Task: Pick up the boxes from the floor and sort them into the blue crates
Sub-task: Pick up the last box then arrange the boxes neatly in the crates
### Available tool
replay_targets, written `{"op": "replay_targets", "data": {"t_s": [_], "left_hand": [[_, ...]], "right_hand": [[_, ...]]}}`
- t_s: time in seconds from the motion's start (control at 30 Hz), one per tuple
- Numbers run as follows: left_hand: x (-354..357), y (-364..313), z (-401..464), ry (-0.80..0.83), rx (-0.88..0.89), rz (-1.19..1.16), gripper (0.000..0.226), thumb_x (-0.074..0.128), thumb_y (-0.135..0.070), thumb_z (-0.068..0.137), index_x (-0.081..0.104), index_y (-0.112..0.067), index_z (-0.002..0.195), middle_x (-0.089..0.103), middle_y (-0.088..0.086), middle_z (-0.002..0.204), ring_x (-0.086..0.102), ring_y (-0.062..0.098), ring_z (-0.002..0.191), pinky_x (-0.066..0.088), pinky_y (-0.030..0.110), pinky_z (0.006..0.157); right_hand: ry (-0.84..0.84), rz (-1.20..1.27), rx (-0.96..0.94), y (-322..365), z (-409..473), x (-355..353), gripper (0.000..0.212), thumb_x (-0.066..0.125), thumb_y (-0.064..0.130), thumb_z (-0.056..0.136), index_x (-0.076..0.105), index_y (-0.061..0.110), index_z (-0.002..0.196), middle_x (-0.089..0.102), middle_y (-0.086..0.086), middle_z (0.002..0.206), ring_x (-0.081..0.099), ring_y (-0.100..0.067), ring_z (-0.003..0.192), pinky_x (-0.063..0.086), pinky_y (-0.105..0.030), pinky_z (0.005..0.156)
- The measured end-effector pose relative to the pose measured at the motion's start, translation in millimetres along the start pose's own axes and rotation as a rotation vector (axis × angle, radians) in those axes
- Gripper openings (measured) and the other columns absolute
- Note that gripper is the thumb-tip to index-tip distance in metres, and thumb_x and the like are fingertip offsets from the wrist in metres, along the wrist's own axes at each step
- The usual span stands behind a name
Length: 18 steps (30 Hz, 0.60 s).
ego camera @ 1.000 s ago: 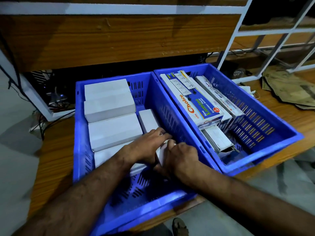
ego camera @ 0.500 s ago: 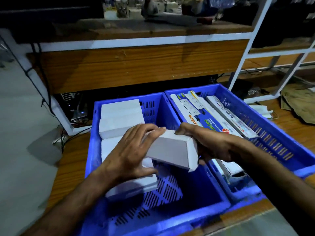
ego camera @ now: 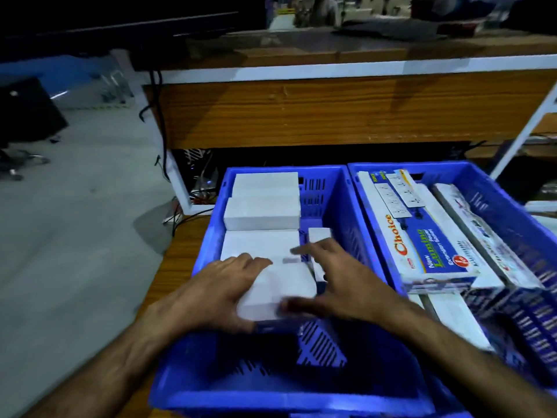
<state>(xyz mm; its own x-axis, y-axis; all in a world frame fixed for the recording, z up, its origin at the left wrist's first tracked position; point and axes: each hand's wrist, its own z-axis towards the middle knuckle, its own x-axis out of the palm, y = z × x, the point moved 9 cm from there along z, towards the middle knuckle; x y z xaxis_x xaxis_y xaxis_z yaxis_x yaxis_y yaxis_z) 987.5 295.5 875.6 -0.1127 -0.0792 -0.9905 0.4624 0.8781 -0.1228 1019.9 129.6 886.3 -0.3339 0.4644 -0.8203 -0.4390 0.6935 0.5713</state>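
White box (ego camera: 280,289) is going down into your left blue crate (ego camera: 337,206), left hand (ego camera: 211,292) and right hand (ego camera: 340,285) gripping its sides; next, seat it flush beside the stacked white boxes (ego camera: 262,215).

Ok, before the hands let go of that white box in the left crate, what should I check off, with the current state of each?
1. White box is over the left crate, not the right crate: ok.
2. Both hands on it, left hand at its left side, right hand at its right: ok.
3. Box in line with the row of white boxes behind it: ok.
4. Box resting fully on the crate floor: cannot tell, fingers and blur hide its lower edge.
5. Printed extension boxes kept apart in the right crate: ok.
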Motion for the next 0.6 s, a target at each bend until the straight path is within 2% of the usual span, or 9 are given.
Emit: {"op": "replay_targets", "data": {"t_s": [0.07, 0.17, 0.27, 0.43, 0.6], "left_hand": [[11, 7, 4, 0.092, -0.063, 0.008, 0.099, 0.068, -0.068, 0.075, 0.024, -0.028, 0.154, 0.046, -0.003, 0.136, 0.047, 0.018, 0.126, 0.040, 0.039, 0.105], [24, 13, 8, 0.164, -0.112, -0.007, 0.100, 0.073, -0.061, 0.076, 0.023, -0.026, 0.154, 0.043, -0.001, 0.136, 0.045, 0.020, 0.129, 0.037, 0.039, 0.108], [30, 22, 8, 0.122, -0.164, -0.017, 0.101, 0.079, -0.048, 0.072, 0.025, -0.027, 0.154, 0.040, -0.001, 0.129, 0.045, 0.020, 0.123, 0.040, 0.036, 0.106], [24, 24, 6, -0.015, -0.209, 0.039, 0.102, 0.085, -0.039, 0.064, 0.032, -0.029, 0.150, 0.035, -0.002, 0.122, 0.049, 0.021, 0.113, 0.050, 0.037, 0.093], [16, 18, 3, -0.039, -0.262, 0.079, 0.092, 0.085, -0.037, 0.067, 0.037, -0.027, 0.145, 0.039, -0.002, 0.123, 0.049, 0.021, 0.114, 0.049, 0.039, 0.090]], "right_hand": [[0.063, -0.279, -0.053, 6, 9, 22, 0.093, 0.081, 0.066, 0.066, 0.033, 0.042, 0.143, 0.042, 0.003, 0.134, 0.057, -0.021, 0.116, 0.055, -0.041, 0.087], [0.074, -0.448, -0.051, 12, 19, 40, 0.074, 0.074, 0.040, 0.086, 0.032, 0.026, 0.145, 0.042, -0.008, 0.130, 0.058, -0.034, 0.114, 0.051, -0.042, 0.077], [0.080, -0.432, -0.056, 13, 19, 52, 0.080, 0.074, 0.035, 0.085, 0.029, 0.018, 0.148, 0.039, -0.012, 0.132, 0.060, -0.035, 0.108, 0.053, -0.043, 0.079], [0.038, -0.348, -0.018, 7, 17, 58, 0.089, 0.078, 0.034, 0.079, 0.027, 0.020, 0.151, 0.032, -0.013, 0.138, 0.059, -0.033, 0.107, 0.052, -0.041, 0.079], [0.032, -0.264, 0.006, 8, 13, 55, 0.076, 0.074, 0.026, 0.083, 0.031, 0.017, 0.145, 0.025, -0.011, 0.142, 0.059, -0.033, 0.107, 0.054, -0.043, 0.083]]}}
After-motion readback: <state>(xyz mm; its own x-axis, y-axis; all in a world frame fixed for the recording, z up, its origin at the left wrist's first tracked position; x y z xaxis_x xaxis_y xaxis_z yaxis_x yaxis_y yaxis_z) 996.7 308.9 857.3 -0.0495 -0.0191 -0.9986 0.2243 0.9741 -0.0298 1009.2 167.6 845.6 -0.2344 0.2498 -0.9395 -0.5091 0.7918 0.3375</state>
